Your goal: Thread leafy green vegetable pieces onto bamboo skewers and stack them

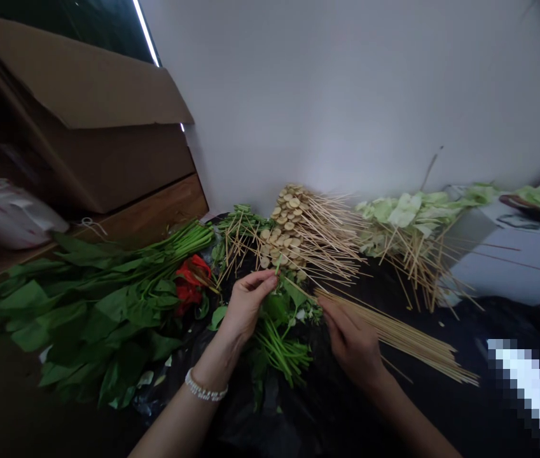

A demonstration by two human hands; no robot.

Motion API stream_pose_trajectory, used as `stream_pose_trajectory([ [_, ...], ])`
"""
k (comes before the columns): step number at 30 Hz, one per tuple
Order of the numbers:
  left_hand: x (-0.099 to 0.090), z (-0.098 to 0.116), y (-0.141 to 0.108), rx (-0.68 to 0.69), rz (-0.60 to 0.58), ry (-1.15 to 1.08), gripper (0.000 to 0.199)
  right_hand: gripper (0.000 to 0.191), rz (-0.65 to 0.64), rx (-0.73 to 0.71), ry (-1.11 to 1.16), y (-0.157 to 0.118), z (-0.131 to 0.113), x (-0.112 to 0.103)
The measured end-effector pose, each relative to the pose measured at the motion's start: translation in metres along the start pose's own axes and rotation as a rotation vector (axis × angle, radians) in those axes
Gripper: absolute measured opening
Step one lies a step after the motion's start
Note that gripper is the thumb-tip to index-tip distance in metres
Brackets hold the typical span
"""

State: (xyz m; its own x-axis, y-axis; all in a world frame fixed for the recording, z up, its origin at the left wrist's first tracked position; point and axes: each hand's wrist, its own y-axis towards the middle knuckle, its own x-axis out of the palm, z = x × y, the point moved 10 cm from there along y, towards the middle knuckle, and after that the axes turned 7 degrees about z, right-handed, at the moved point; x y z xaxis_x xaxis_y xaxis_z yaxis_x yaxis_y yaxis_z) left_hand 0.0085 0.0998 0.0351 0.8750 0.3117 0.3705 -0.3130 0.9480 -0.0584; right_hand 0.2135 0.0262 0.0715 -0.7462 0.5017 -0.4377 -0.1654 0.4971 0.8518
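My left hand (249, 300), with a beaded bracelet at the wrist, pinches a short green stem (278, 262) between thumb and fingertips. Fingers closed, my right hand (353, 337) grips a thin bamboo skewer (298, 288) that points up and left toward the stem. Between and below the hands lie cut green stems (285, 350) and leaves on black plastic (336, 413). A bundle of bare bamboo skewers (413, 337) fans out beside my right hand. Whether the skewer tip touches the stem, I cannot tell.
Leafy greens (93, 305) with a red wrap (189, 283) spread at left. Against the wall are skewered pale round slices (286, 238), skewered green stems (245, 222) and skewered cabbage-like leaves (406, 210). An open cardboard box (121, 152) stands at upper left.
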Motion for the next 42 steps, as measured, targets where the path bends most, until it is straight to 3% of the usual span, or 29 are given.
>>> stream_pose_trajectory([
  [8,0.005,0.013,-0.011,0.067,-0.004,0.136,0.023,0.043,-0.014,-0.012,-0.021,0.0,-0.003,0.0],
  [17,0.004,0.017,-0.013,0.08,-0.007,0.135,0.021,0.042,-0.038,-0.007,-0.019,-0.003,-0.002,0.003],
  [42,0.002,0.012,-0.013,0.078,-0.012,0.147,0.018,0.043,-0.051,-0.02,-0.03,-0.004,-0.001,0.005],
])
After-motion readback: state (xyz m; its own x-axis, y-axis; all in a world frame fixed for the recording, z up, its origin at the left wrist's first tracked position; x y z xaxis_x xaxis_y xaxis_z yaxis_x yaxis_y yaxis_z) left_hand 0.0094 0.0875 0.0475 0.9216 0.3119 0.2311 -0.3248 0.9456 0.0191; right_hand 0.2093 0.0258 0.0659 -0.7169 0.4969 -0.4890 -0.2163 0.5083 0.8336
